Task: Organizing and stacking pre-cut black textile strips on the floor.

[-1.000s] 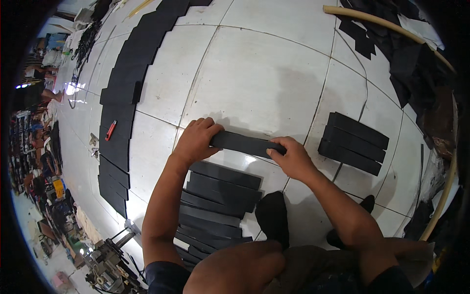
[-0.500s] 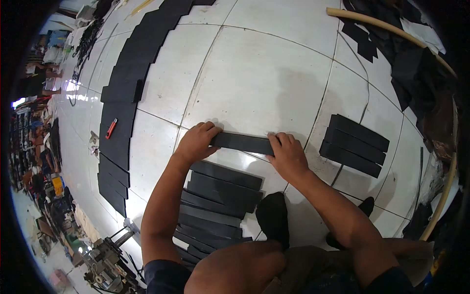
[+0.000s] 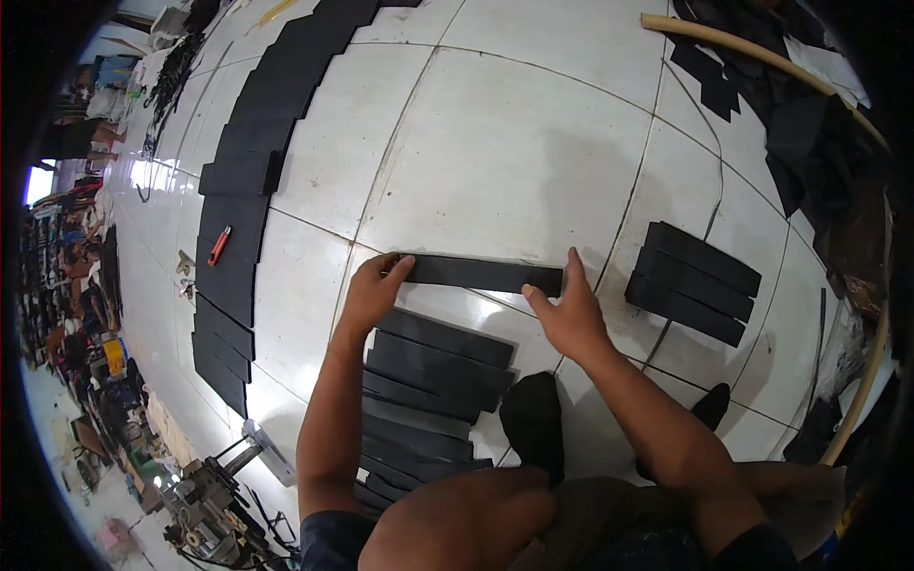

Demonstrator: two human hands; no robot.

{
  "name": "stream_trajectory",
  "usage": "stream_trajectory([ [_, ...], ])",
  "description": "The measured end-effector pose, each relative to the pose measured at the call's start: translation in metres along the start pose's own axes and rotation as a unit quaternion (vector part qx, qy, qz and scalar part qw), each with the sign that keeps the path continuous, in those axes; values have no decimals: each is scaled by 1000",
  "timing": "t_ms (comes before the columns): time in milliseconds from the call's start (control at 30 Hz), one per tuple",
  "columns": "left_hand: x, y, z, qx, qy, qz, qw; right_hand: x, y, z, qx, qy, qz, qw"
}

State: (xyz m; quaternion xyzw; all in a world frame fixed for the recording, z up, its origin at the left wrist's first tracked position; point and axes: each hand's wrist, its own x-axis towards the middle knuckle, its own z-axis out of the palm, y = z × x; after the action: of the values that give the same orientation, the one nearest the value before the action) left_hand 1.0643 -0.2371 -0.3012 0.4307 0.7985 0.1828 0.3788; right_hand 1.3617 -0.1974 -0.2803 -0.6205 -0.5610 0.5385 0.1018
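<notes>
A long, narrow black strip [image 3: 476,273] lies crosswise in front of me, between my hands. My left hand [image 3: 373,293] is closed on its left end, thumb on top. At the other end my right hand [image 3: 571,309] is spread: the thumb touches the strip's near edge, and the index finger points away from me beside the end. Just nearer to me, several similar black strips [image 3: 443,366] lie in an overlapping row on the floor. To the right sits a smaller group of black strips [image 3: 693,284], side by side.
A long run of overlapping black pieces [image 3: 233,214] curves along the left, with a red cutter knife [image 3: 219,246] on it. A machine [image 3: 214,509] stands at lower left. My dark-covered foot [image 3: 533,423] is beside the near strips. Dark fabric [image 3: 809,143] and a tan pole [image 3: 724,38] lie at right.
My right hand has slid right and its fingers have spread from their grip, baring more of the strip's right end. The left hand has shifted slightly left, still on the strip.
</notes>
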Motion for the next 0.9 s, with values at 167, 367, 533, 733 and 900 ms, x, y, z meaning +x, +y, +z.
stream_trajectory([
  [167,-2,5,7,106,15,5,994,2,2,25,-13,10,-13,1000],
  [367,-9,-31,-18,5,43,-15,999,-13,31,21,-58,172,-196,964],
  [533,-40,-66,-39,-16,-25,-76,997,-43,46,41,-118,-40,-178,976],
  [733,-52,-38,-16,159,-32,-49,986,-43,44,66,-265,-61,-191,943],
  [900,-50,-75,-21,49,-29,-77,995,-43,42,75,-267,-75,-198,940],
])
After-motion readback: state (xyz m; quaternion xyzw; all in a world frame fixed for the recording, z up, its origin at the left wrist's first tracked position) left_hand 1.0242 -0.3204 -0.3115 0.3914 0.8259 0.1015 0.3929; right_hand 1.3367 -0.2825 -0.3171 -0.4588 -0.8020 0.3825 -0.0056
